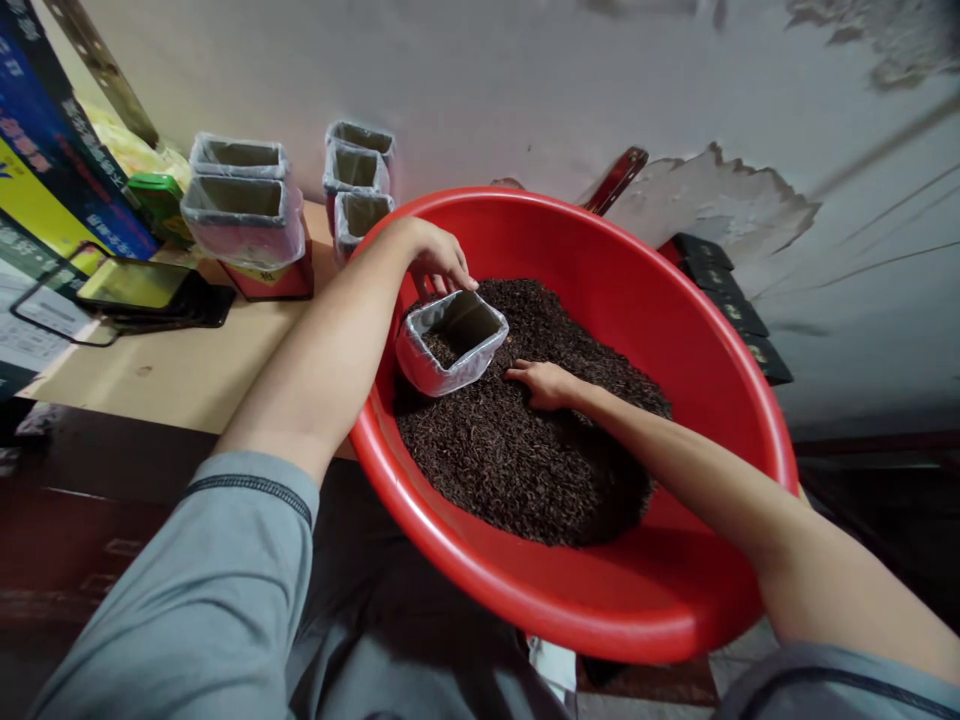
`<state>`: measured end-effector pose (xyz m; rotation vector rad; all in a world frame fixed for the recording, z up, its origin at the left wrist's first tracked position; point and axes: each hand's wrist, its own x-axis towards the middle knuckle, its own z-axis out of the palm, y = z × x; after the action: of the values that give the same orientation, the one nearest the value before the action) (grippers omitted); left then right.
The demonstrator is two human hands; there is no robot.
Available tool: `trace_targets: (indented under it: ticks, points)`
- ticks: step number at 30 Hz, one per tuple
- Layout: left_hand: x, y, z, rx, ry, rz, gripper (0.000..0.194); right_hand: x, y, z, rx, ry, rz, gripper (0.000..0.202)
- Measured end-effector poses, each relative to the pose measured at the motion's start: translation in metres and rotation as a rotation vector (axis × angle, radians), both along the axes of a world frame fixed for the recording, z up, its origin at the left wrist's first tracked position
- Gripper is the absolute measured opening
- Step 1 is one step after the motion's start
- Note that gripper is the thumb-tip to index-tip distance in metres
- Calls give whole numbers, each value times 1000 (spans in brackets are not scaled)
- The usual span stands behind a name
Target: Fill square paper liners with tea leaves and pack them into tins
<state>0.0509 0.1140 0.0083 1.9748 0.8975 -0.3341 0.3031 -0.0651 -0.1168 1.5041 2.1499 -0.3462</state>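
A large red basin (712, 420) holds a heap of dark, dry loose leaves (510, 460). On the heap at its left side stands a tin lined with clear plastic (450, 372), slightly tilted, with some leaves inside. My left hand (442, 262) is at the tin's far edge, fingers apart and curved over its rim; whether it grips the tin is hard to tell. Just right of the tin, my right hand (546, 384) rests on the leaves, fingertips partly sunk in them and pointing toward the tin.
Several plastic-lined tins (255, 240) stand on the wooden table (172, 375) behind and left of the basin. Black trays (161, 295) and a green container (159, 200) lie further left. Dark boxes (731, 290) sit beyond the basin's right rim, near the peeling wall.
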Motion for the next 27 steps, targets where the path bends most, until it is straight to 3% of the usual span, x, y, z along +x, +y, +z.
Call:
trace_targets:
  ticks: [6,10,13,17,22,24,27]
  points:
    - [-1,-3,3,-19,9,-10,68,-3,-3,4,31,31,25,66]
    - [-2,-6,5,-43,-19,18,68,-3,2,22,68,78,15,64]
    - [-2,-5,4,-49,-30,24,67,1,11,51,136,176,12,59]
    - [-2,-2,2,-44,-31,-20,69,-3,28,108,290,296,47,51]
    - [0,2,-2,-86,-34,-5,66,-45,44,174,387,433,212,50]
    - [0,2,-3,-102,-36,17,65,-69,48,186,384,469,299,48]
    - [0,5,-3,-102,-49,-26,61,-100,52,183,369,497,419,51]
